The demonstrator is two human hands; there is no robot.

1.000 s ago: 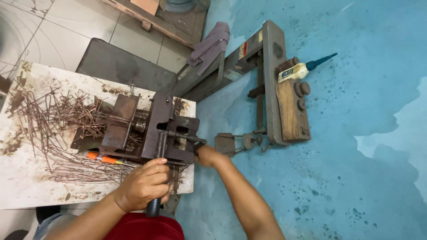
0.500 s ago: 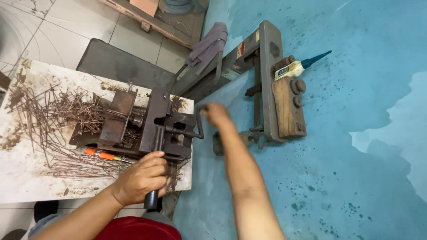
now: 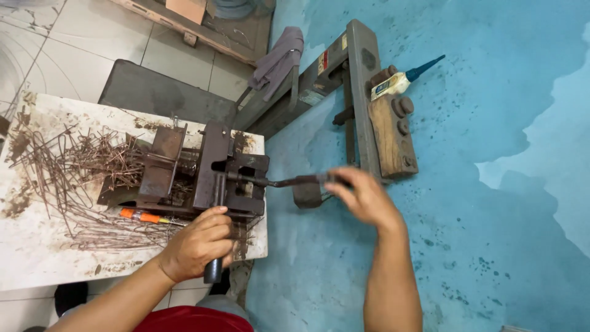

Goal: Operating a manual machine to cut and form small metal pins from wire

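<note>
A vertical lever (image 3: 215, 246) is gripped by the left hand (image 3: 200, 243); the crank (image 3: 279, 182) of the bender (image 3: 209, 175) is clasped by the right hand (image 3: 364, 197).

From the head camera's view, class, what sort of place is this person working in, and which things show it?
Probably a small metal workshop. A rusty steel bending jig sits on a stained white table, beside a heap of bent wire pieces, and a heavy steel frame lies on the blue floor.

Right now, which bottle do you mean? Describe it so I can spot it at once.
Find the blue floor, then the grey steel frame lying on it. The squeeze bottle rests across the wooden block bolted to the frame, the only pale thing there, with a dark blue pointed nozzle.
</note>
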